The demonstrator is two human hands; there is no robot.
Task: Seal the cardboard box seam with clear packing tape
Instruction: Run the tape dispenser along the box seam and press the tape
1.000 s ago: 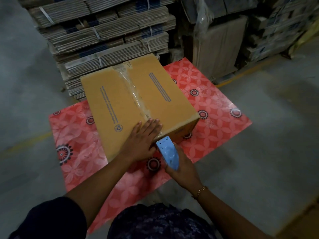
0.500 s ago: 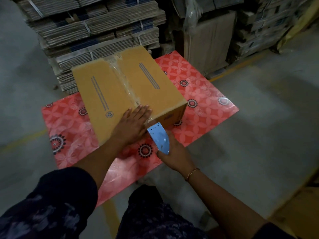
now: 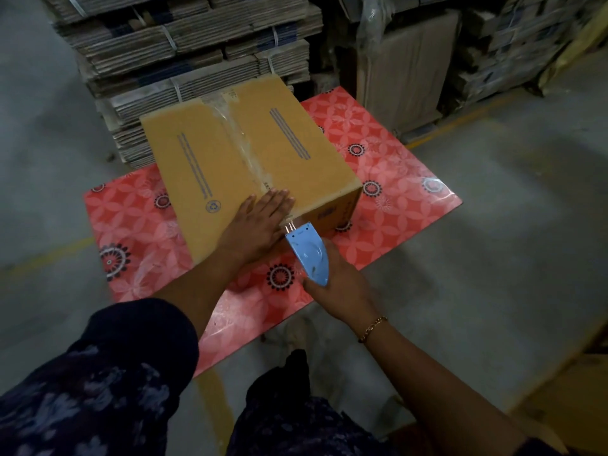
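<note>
A brown cardboard box [image 3: 210,159] stands on a red flowered table [image 3: 394,179]. Clear packing tape [image 3: 243,139] runs along its top centre seam from the far edge to the near edge. My left hand [image 3: 256,225] lies flat, fingers spread, on the box top at the near end of the seam. My right hand [image 3: 342,287] grips a blue tape dispenser [image 3: 309,255] against the box's near side, just below the top edge, right beside my left hand. The tape roll itself is hidden.
Strapped bundles of flat cardboard [image 3: 184,54] are stacked behind the table. More cartons [image 3: 404,74] and stacks [image 3: 513,37] stand at the back right. Grey concrete floor [image 3: 513,232] with yellow lines lies around the table. Another brown carton [image 3: 572,399] sits at the lower right.
The dispenser has stayed at the box's near edge under my right hand, and my left hand has stayed flat on the top. My head has pulled back, so the view shifted.
</note>
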